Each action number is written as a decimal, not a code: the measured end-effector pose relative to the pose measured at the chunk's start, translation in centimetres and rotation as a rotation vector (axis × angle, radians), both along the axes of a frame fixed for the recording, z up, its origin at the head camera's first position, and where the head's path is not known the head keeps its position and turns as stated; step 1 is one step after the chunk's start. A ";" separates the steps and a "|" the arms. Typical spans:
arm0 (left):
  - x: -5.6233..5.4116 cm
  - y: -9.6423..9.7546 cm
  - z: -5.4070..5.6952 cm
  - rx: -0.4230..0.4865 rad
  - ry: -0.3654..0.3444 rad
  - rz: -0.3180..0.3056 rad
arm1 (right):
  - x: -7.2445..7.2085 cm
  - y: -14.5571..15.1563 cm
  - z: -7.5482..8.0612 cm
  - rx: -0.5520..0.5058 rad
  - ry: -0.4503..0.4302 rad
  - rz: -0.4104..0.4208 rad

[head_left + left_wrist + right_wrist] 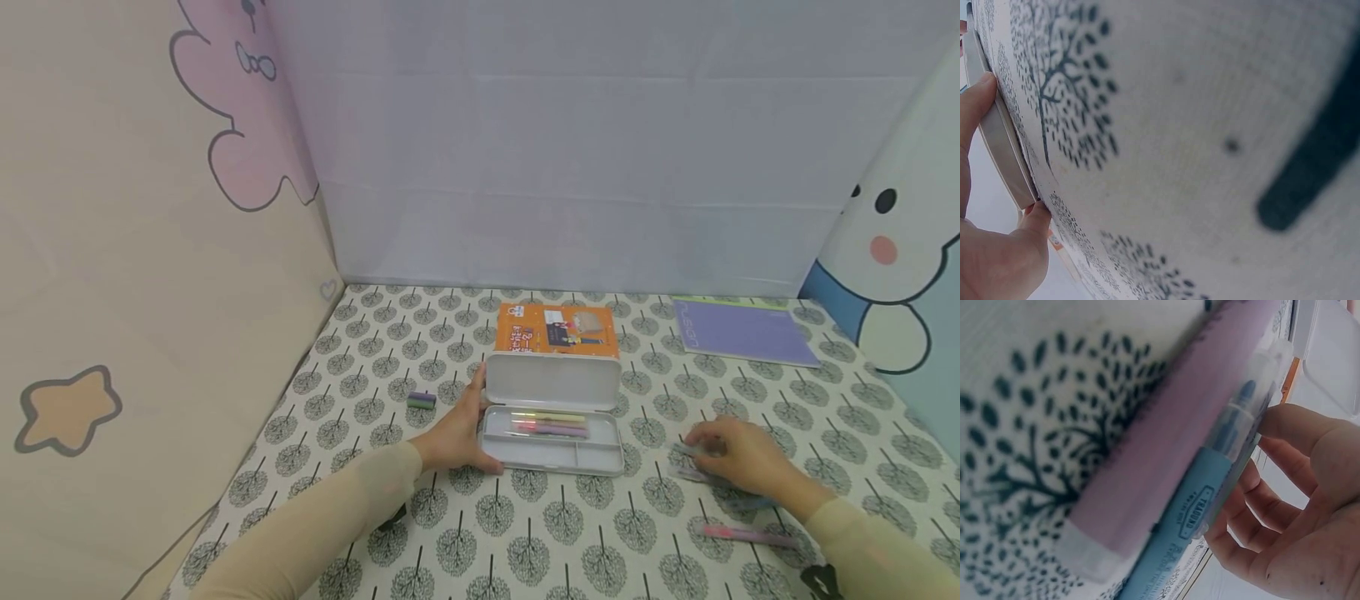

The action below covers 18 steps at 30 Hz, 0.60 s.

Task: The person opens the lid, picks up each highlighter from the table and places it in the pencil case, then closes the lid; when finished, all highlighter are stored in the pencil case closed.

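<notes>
A white pencil case [525,454] lies with its lid [553,379] raised. Several highlighters [551,425], yellow to purple, are in its rear compartment. My left hand [457,429] grips the case's left end, thumb at the front corner and fingers at the hinge side. At the right, my right hand [738,454] is curled over loose highlighters, thumb and fingers closing on one with a greyish barrel [686,473]. In the right wrist view, a blue highlighter [1188,515] lies right beside these fingers and partly hides the held one. A pink highlighter [1160,444] is nearer the camera.
Behind the lid is an orange printed box or booklet [558,327]. A purple notebook [742,332] lies at the back right. Left of the case sits a small green and purple item [422,400]. A tree-print cloth [525,533] covers the table; fabric walls [570,167] stand around it.
</notes>
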<state>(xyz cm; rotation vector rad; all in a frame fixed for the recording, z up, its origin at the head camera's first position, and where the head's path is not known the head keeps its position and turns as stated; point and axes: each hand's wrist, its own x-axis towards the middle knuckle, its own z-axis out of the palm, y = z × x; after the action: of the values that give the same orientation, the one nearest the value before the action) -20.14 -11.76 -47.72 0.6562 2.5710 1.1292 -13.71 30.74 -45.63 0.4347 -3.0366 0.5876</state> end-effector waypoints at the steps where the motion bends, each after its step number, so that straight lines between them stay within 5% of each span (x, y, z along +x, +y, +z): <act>1: 0.0 0.0 0.1 0.000 0.002 -0.002 | 0.0 0.0 0.0 -0.006 0.003 0.006; 18: 0.1 0.0 0.2 0.007 -0.011 0.000 | -0.5 -2.0 2.1 -0.030 0.002 0.040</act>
<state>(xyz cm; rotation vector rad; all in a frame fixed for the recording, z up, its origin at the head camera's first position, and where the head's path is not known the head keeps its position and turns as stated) -19.99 -11.77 -47.52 0.6499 2.5592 1.1391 -14.24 28.74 -43.57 0.4964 -3.0192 0.6333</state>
